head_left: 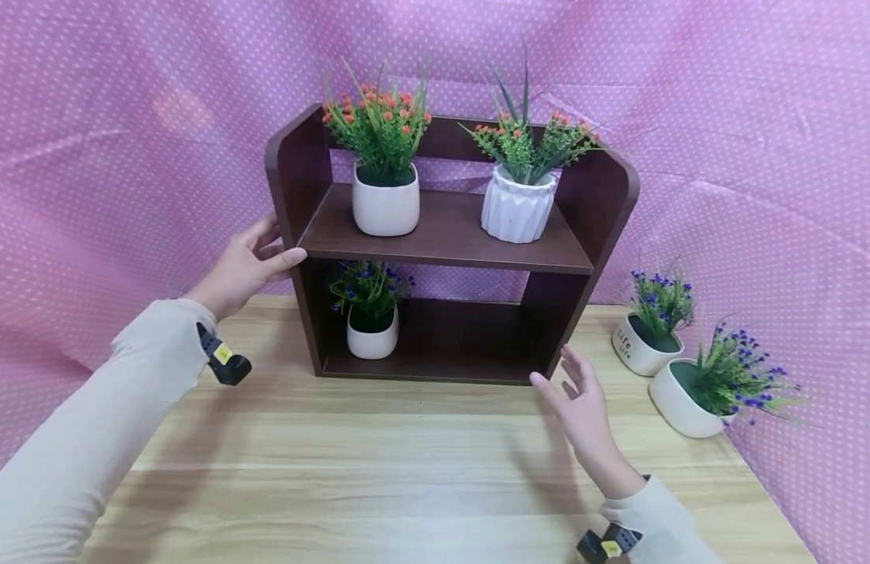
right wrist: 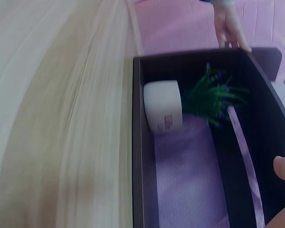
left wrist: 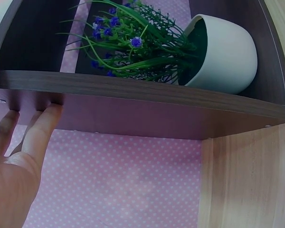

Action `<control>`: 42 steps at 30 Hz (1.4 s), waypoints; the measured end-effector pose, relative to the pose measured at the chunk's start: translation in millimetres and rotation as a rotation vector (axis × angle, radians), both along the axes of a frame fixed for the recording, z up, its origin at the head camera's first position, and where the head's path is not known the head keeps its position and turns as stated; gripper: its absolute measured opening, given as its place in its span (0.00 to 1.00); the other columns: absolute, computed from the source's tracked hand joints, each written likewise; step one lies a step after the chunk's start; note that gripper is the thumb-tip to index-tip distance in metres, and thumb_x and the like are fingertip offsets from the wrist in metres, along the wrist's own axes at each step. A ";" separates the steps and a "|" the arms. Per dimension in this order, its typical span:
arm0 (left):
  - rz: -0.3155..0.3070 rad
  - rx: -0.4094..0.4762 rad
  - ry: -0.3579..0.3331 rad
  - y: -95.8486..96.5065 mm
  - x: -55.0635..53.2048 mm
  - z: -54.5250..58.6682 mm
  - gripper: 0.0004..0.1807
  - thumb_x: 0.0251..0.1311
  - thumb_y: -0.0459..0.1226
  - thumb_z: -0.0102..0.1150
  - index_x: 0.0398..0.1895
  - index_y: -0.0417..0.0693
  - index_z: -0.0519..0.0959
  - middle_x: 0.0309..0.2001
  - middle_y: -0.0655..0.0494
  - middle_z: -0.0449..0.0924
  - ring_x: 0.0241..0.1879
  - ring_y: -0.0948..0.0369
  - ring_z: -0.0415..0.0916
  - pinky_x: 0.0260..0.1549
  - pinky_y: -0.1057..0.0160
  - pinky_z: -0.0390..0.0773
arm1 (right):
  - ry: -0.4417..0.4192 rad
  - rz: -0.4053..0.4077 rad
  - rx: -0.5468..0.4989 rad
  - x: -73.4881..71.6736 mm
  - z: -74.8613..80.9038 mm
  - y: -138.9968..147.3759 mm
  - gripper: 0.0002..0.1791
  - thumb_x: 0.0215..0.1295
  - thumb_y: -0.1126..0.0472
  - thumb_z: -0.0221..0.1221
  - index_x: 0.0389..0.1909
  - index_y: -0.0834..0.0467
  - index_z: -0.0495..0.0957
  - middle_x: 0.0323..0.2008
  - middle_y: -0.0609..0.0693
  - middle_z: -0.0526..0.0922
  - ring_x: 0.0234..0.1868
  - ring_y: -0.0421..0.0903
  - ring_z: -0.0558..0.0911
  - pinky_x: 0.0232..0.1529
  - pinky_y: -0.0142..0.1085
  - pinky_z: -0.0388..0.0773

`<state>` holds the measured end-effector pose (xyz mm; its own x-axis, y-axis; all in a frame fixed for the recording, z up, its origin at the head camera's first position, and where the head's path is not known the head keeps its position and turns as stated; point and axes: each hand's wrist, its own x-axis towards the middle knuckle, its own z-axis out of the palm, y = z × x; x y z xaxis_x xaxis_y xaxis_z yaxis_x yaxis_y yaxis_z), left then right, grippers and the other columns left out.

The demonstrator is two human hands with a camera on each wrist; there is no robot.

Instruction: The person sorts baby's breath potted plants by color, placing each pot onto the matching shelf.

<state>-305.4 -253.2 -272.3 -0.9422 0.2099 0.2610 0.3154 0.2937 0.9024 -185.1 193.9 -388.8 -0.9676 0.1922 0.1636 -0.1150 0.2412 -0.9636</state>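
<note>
A dark brown two-tier wooden shelf (head_left: 442, 257) stands upright on the table. My left hand (head_left: 248, 262) holds its left side panel, thumb over the front edge at the middle board and fingers (left wrist: 42, 128) against the outside. Low by the right panel is my right hand (head_left: 583, 407), fingers spread, its thumb close to the bottom front corner; nothing is held in it. On the upper board sit a smooth white pot of orange flowers (head_left: 386, 204) and a ribbed white pot of orange flowers (head_left: 518, 207). A white pot of blue flowers (head_left: 373, 333) occupies the lower left.
To the right of the shelf, two white pots with blue-purple flowers stand on the table: a lettered pot (head_left: 643, 348) and, nearer, a plain pot (head_left: 689, 403). Pink dotted cloth (head_left: 125, 117) hangs behind and along the sides of the wood-grain table (head_left: 378, 470).
</note>
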 end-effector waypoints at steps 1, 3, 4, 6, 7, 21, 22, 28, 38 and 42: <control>0.002 -0.005 0.000 0.0 0.0 0.1 0.40 0.64 0.41 0.60 0.76 0.60 0.51 0.73 0.49 0.56 0.68 0.48 0.60 0.47 0.72 0.79 | -0.010 -0.012 0.005 1.4 0.0 4.4 0.41 0.63 0.59 0.64 0.72 0.63 0.53 0.72 0.58 0.58 0.72 0.54 0.57 0.72 0.49 0.55; 0.003 -0.006 -0.003 0.4 0.2 0.3 0.40 0.64 0.41 0.60 0.76 0.60 0.51 0.73 0.49 0.55 0.68 0.48 0.60 0.47 0.72 0.79 | -0.026 -0.038 0.012 4.1 -0.4 12.9 0.42 0.63 0.58 0.64 0.72 0.62 0.52 0.72 0.58 0.57 0.72 0.54 0.56 0.72 0.49 0.55; 0.005 -0.006 -0.003 0.6 0.3 0.4 0.40 0.64 0.41 0.60 0.76 0.60 0.51 0.73 0.49 0.55 0.68 0.48 0.60 0.47 0.72 0.79 | -0.030 -0.051 0.012 5.5 -0.8 17.3 0.43 0.63 0.59 0.64 0.73 0.62 0.51 0.72 0.58 0.56 0.72 0.54 0.56 0.72 0.49 0.55; 0.002 -0.001 -0.002 1.1 0.2 0.2 0.40 0.64 0.41 0.60 0.76 0.60 0.52 0.73 0.49 0.55 0.68 0.48 0.60 0.47 0.73 0.79 | -0.033 -0.082 0.015 7.9 -2.4 26.0 0.43 0.63 0.59 0.64 0.72 0.63 0.51 0.72 0.58 0.56 0.72 0.55 0.55 0.72 0.50 0.55; 0.000 0.001 -0.001 1.3 0.2 0.0 0.40 0.64 0.41 0.59 0.76 0.59 0.51 0.73 0.49 0.55 0.68 0.48 0.60 0.47 0.73 0.79 | -0.033 -0.099 0.013 9.0 -3.3 30.3 0.43 0.63 0.60 0.63 0.72 0.63 0.51 0.72 0.59 0.56 0.72 0.55 0.55 0.72 0.50 0.55; -0.008 -0.004 -0.008 0.0 1.2 -0.8 0.40 0.64 0.42 0.59 0.76 0.60 0.50 0.74 0.50 0.54 0.69 0.48 0.59 0.49 0.71 0.78 | -0.099 -0.314 0.059 22.7 -16.1 88.6 0.45 0.64 0.52 0.61 0.74 0.62 0.47 0.73 0.60 0.54 0.72 0.57 0.55 0.72 0.51 0.54; -0.009 -0.005 -0.008 0.1 1.4 -0.5 0.40 0.64 0.42 0.59 0.76 0.60 0.50 0.74 0.50 0.54 0.69 0.48 0.59 0.49 0.71 0.78 | -0.104 -0.327 0.052 24.0 -16.7 92.3 0.45 0.65 0.52 0.61 0.74 0.62 0.47 0.73 0.60 0.53 0.72 0.57 0.55 0.72 0.51 0.54; -0.008 -0.011 -0.008 0.2 1.6 -0.1 0.40 0.64 0.42 0.59 0.76 0.61 0.50 0.74 0.50 0.54 0.69 0.48 0.59 0.48 0.71 0.78 | -0.165 -0.402 -0.033 29.6 -22.7 111.6 0.47 0.64 0.50 0.62 0.75 0.56 0.46 0.75 0.57 0.48 0.75 0.53 0.48 0.73 0.49 0.51; -0.015 0.011 -0.007 -0.3 -1.7 -2.1 0.41 0.64 0.41 0.59 0.76 0.60 0.50 0.74 0.50 0.53 0.69 0.48 0.58 0.49 0.70 0.78 | -0.204 -0.552 0.007 42.4 -33.1 136.4 0.47 0.63 0.48 0.61 0.75 0.58 0.46 0.74 0.59 0.49 0.74 0.55 0.47 0.74 0.49 0.47; -0.020 0.018 -0.004 -0.9 -1.9 -2.2 0.40 0.64 0.41 0.59 0.76 0.60 0.51 0.74 0.50 0.53 0.69 0.48 0.58 0.49 0.70 0.78 | -0.232 -0.589 0.011 45.9 -35.4 144.1 0.49 0.63 0.46 0.61 0.75 0.59 0.45 0.74 0.60 0.47 0.74 0.57 0.47 0.74 0.50 0.44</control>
